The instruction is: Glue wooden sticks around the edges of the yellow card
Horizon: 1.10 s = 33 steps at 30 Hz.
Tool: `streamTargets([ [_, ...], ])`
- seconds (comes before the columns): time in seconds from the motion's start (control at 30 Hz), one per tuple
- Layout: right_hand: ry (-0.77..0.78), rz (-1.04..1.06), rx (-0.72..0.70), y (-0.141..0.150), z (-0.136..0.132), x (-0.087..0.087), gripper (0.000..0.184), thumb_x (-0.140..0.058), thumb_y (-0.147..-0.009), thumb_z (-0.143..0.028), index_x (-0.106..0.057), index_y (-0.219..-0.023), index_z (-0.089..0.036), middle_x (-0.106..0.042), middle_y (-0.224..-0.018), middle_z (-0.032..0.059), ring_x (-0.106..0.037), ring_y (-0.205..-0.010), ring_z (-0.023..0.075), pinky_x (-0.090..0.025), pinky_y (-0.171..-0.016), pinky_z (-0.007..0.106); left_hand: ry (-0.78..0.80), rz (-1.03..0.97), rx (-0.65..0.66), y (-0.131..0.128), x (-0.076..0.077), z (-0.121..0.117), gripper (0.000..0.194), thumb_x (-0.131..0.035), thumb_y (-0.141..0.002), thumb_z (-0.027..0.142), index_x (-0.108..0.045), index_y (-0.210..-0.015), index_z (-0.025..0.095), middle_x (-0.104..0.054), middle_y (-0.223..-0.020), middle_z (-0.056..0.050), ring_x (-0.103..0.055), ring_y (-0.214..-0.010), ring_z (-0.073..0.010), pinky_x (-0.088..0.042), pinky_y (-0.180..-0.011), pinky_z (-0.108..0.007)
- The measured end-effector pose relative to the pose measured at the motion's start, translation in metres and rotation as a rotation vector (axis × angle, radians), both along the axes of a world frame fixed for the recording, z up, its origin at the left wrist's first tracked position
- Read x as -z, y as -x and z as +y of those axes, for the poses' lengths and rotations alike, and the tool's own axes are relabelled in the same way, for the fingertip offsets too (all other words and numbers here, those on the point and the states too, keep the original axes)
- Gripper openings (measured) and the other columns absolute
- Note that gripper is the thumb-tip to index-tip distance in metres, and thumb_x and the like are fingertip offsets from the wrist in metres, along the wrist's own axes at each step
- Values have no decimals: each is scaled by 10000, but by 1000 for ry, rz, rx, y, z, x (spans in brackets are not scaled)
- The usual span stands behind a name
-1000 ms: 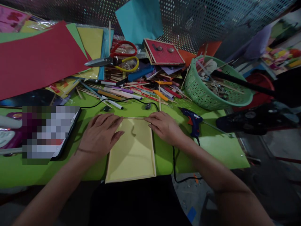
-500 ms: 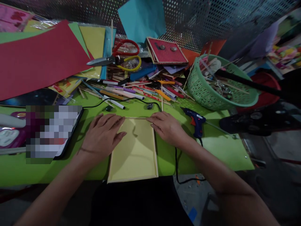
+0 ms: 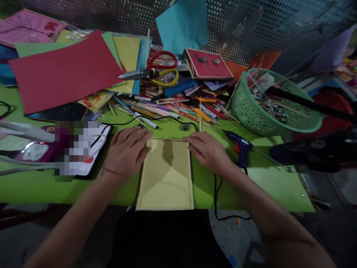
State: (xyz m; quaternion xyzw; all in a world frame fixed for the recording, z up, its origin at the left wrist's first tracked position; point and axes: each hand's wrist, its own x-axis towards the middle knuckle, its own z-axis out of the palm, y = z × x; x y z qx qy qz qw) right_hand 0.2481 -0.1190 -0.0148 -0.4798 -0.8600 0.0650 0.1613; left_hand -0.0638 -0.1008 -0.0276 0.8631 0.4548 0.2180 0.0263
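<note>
A pale yellow card [image 3: 166,178] edged with thin wooden sticks lies in front of me at the table's near edge. Along its far side runs a thin wooden stick [image 3: 167,139]. My left hand [image 3: 126,152] presses the left end of that stick, fingers together at the corner and thumb beside the card. At the opposite corner my right hand [image 3: 208,152] has its fingers closed on the stick's right end. The fingertips cover both ends. To the right of my right hand lies a blue hot glue gun [image 3: 240,147].
A phone [image 3: 90,154] and a purple-and-white power strip [image 3: 33,150] lie left. Behind are scissors [image 3: 150,70], several pens and sticks, red paper [image 3: 69,70] and a small red framed panel [image 3: 208,67]. A green basket [image 3: 251,108] stands right. A black cord [image 3: 215,197] hangs over the edge.
The whole scene has shifted to the right in the picture as the head camera turned. Both hands stay at the far corners of the card. The shadow on the card has changed shape.
</note>
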Motion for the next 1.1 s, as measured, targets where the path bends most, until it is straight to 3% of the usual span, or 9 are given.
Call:
streamTargets([
  [0.23,-16,-59,-63,13,2,-7,354,-505,-1057,-218,-714,-1338,-171,-730,-1228,165,-643,-1115,318,-533,-948,483,2,18,-44,4,-2,-1,386,-443,-1071,312,-732,-1315,237,-731,-1339,-106,-596,-1338,-304,-434,-1158,-502],
  [0.5,21,-127,-70,27,6,-2,368,-522,-1054,-220,-701,-1374,-182,-712,-1257,156,-609,-1147,321,-511,-972,494,25,87,-16,1,3,-1,370,-492,-1067,353,-706,-1359,275,-704,-1396,-102,-580,-1350,-326,-439,-1152,-535],
  [0.77,45,-173,-78,30,7,-1,371,-517,-1068,-243,-689,-1388,-169,-722,-1238,158,-616,-1146,306,-494,-947,469,64,147,-7,0,-6,-2,349,-433,-1091,327,-652,-1362,309,-681,-1437,-34,-563,-1390,-306,-450,-1155,-509],
  [0.93,80,-249,-46,36,4,-6,385,-528,-1072,-266,-673,-1411,-155,-720,-1298,159,-624,-1157,312,-492,-961,465,75,156,3,-3,-9,-2,320,-448,-1086,320,-654,-1329,294,-693,-1417,-51,-566,-1380,-313,-451,-1144,-521],
  [1.1,90,-266,-32,39,2,-9,383,-544,-1071,-291,-675,-1407,-163,-712,-1337,171,-632,-1172,312,-492,-989,469,25,137,-4,-3,-3,-2,328,-467,-1078,332,-678,-1323,276,-706,-1387,-78,-576,-1360,-316,-456,-1125,-519],
])
